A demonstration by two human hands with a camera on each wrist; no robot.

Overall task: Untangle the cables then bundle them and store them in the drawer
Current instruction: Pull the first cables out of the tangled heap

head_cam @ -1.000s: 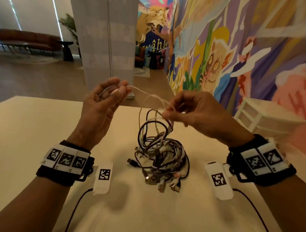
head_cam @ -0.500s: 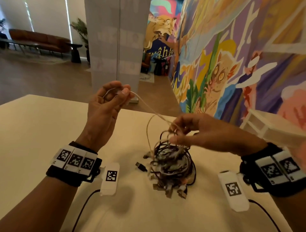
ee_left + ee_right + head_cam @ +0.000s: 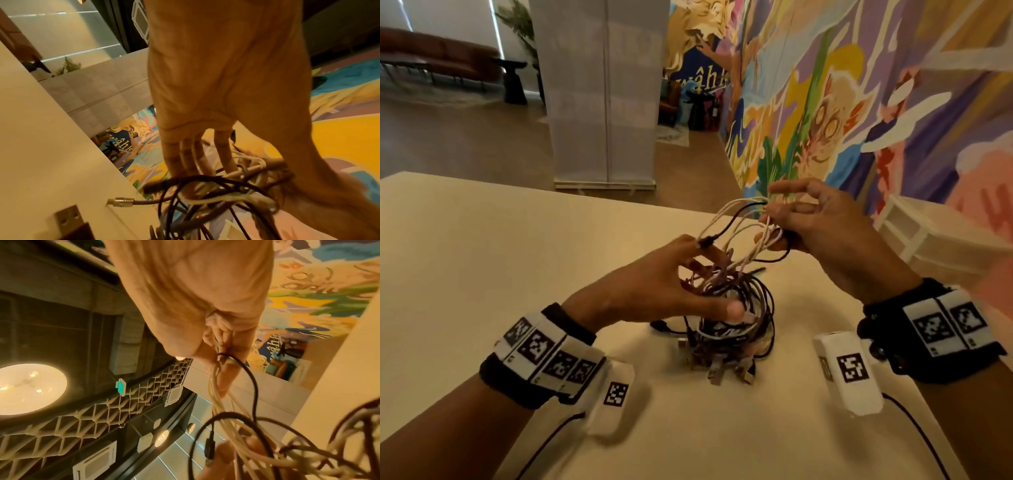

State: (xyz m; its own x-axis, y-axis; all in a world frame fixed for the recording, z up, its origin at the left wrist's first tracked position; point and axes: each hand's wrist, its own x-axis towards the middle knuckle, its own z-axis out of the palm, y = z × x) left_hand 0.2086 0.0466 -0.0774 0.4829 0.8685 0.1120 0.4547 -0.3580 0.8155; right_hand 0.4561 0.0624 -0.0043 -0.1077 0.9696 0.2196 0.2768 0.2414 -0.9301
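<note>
A tangle of black and white cables [image 3: 736, 329] lies on the cream table [image 3: 482, 274], with several plugs sticking out at its front. My left hand [image 3: 698, 281] is down on top of the tangle, fingers pushed in among the loops [image 3: 216, 194] and thumb on the near side, gripping it. Up and to the right of the tangle, my right hand [image 3: 777, 210] pinches several white loops and one black cable [image 3: 226, 402] pulled up out of it. A white drawer unit [image 3: 928, 240] stands off the table's right side.
A white tagged device [image 3: 849, 373] with a black lead hangs under my right wrist, and another [image 3: 613, 401] under my left. The table's far edge [image 3: 585, 195] gives onto open floor and a white pillar [image 3: 602, 102]. A painted wall runs along the right.
My left hand has dropped from head height, where it pinched a white cable end, onto the tangle. My right hand has lifted up and right with loops of cable.
</note>
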